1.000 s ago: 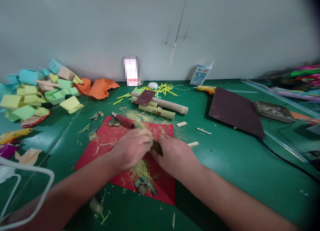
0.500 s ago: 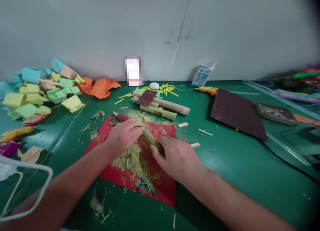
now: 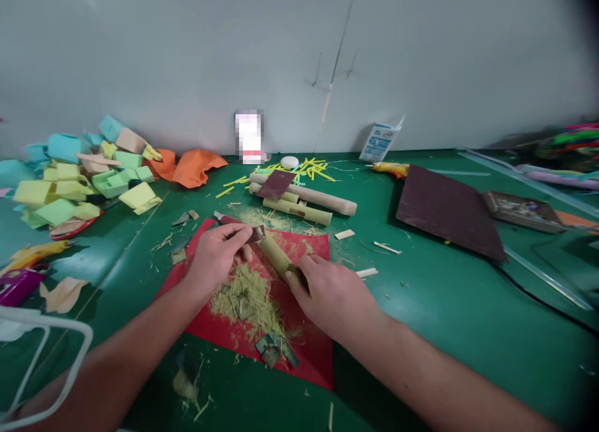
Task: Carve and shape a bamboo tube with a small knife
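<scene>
My left hand (image 3: 216, 257) is closed on a red-handled knife (image 3: 236, 223), its blade resting at the far end of a pale bamboo stick (image 3: 277, 258). My right hand (image 3: 332, 293) grips the near end of that stick and holds it slanted over a red sheet (image 3: 312, 351). A heap of yellowish shavings (image 3: 246, 296) lies on the sheet between my hands. A few dark bark scraps (image 3: 272, 350) sit near the sheet's front edge.
Behind the sheet lie more bamboo pieces (image 3: 304, 202) with a small sandpaper strip (image 3: 276, 184). A large dark sandpaper sheet (image 3: 444, 210) lies right. Coloured folded papers (image 3: 84, 176) pile at the left, orange paper (image 3: 189, 165) behind. A white carton (image 3: 378, 141) leans on the wall.
My left hand has drawn the knife away along the stick toward its far end. The shavings heap, hidden under my hands before, now shows between them. My right hand stays put.
</scene>
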{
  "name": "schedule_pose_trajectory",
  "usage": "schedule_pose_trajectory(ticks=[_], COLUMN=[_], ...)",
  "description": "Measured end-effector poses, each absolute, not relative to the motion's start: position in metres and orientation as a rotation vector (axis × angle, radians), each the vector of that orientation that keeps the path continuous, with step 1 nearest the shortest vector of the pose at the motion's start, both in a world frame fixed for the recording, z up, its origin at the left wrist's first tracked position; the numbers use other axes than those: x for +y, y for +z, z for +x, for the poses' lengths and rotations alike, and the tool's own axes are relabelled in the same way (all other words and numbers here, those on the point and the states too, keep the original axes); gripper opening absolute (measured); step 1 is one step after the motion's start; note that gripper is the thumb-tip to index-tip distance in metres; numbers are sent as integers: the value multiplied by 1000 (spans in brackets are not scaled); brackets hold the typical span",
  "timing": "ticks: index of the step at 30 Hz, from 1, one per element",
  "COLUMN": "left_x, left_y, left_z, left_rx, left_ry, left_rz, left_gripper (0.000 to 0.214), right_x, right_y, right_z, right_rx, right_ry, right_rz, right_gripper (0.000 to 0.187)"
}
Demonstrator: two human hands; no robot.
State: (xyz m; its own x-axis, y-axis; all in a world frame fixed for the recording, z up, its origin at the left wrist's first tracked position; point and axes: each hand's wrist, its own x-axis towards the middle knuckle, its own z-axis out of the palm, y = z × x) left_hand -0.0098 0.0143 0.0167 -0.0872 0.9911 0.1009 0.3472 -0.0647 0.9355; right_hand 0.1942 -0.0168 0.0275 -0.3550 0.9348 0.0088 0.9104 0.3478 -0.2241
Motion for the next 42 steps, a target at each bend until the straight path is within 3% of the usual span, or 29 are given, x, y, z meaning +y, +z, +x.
schedule_pose_trajectory(ticks=[4,12,20,32,38,42], left_x=[17,21,24,26,15,17], left_y=[14,12,9,2,3,2], left_z=[-12,-22,-18,-21,-6,-6], left_rx=[1538,1371,1219,1220,962,1078], left_ry=[1192,1238,1062,1048,925,1014], left_rz=[1467,2306,2640,2737,2782,2743], left_gripper=[27,18,19,16,18,17], right_x=[-18,-19,-19,-16,-15,-16], right_y=[29,30,25,25,24,25], right_z=[194,193,193,194,195,195], right_rx=[-2455,-2449,-2428,-2434,-2433,-2425], right_ry=[301,331,322,353,357,343], right_rz=[-1670,-1683,-1649,-1674,-1659,-1683], right_gripper=[21,17,16,16,17,18])
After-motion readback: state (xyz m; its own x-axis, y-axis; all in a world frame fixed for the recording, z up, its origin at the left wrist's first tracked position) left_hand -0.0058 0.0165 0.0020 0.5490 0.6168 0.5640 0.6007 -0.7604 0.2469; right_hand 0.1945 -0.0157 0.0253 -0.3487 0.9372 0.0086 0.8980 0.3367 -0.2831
